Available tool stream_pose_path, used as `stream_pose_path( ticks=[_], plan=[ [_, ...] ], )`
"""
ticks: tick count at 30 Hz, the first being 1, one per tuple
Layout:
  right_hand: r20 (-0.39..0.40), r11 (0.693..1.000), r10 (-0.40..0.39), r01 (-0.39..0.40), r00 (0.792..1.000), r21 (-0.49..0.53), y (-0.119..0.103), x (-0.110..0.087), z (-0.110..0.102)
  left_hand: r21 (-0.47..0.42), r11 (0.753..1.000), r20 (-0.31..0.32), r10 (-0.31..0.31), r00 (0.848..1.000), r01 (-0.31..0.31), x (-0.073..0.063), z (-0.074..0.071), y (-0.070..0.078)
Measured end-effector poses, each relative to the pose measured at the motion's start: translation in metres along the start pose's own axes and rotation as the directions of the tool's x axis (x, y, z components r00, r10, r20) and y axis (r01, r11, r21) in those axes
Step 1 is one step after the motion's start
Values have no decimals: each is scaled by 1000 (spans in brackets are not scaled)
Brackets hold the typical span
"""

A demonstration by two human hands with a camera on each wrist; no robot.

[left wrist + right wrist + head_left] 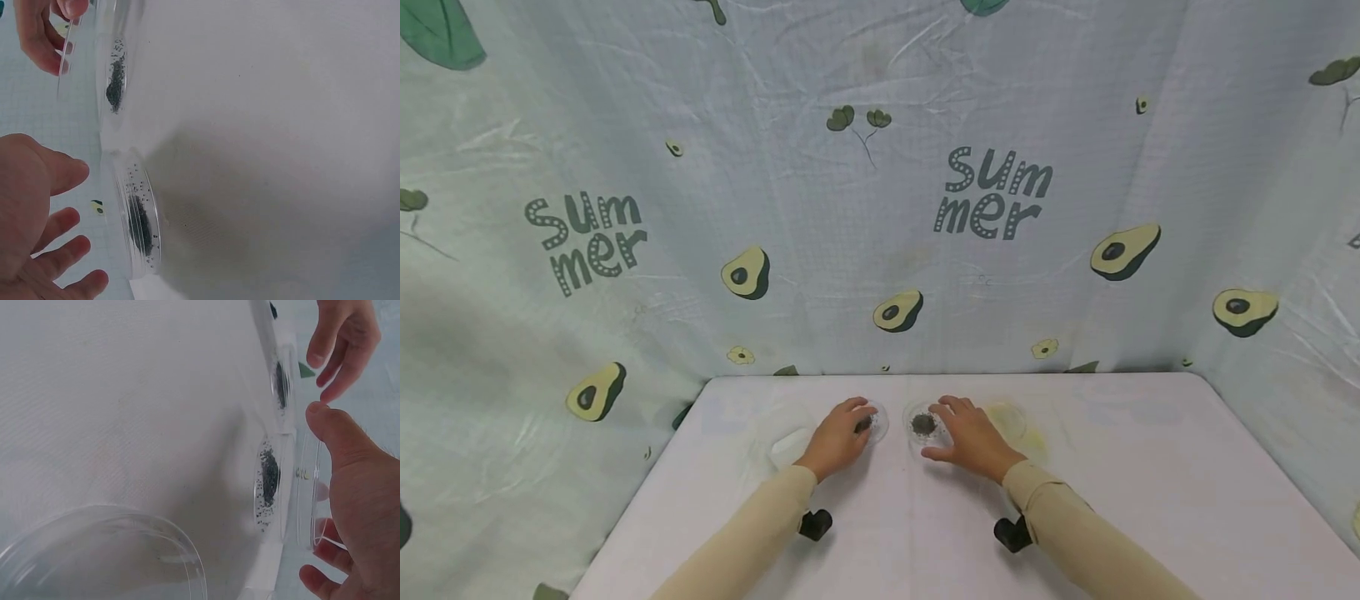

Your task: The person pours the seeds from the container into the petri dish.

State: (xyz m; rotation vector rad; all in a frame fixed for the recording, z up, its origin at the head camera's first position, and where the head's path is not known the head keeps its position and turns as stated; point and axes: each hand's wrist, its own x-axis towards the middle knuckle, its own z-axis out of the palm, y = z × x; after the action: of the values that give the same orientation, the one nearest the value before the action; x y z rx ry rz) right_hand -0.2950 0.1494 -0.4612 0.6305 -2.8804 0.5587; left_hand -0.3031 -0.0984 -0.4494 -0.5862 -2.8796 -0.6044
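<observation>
Two clear round petri dishes, each with a heap of dark granules, stand side by side on the table. My left hand (pixel 837 438) hovers over the left dish (pixel 152 250), fingers spread and loosely bent, with a gap to its rim. Nothing shows in its grasp. My right hand (pixel 973 440) pinches a thin clear lid (pixel 307 494) by its edge, thumb on one side and fingers on the other. That lid is held just above the right dish (pixel 257 487), apart from it. Loose grains lie scattered around the heap (pixel 923 424) in the right dish.
Another clear round dish or lid (pixel 187 550) lies to the right, yellowish in the head view. A whitish rounded thing (pixel 788 448) sits beside my left wrist, partly hidden. The pale table (pixel 910 533) ends at a patterned curtain (pixel 820 208).
</observation>
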Motion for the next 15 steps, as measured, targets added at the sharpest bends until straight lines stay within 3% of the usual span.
stream_pose_path(
  ticks=[8, 15],
  plan=[
    [-14, 1000, 10, -11, 1000, -2, 1, 7, -1, 86, 996, -8, -26, 1000, 27, 4, 11, 2],
    [-10, 1000, 24, -24, 1000, -7, 3, 12, 4, 147, 989, -27, 24, 999, -20, 5, 16, 3]
  ],
)
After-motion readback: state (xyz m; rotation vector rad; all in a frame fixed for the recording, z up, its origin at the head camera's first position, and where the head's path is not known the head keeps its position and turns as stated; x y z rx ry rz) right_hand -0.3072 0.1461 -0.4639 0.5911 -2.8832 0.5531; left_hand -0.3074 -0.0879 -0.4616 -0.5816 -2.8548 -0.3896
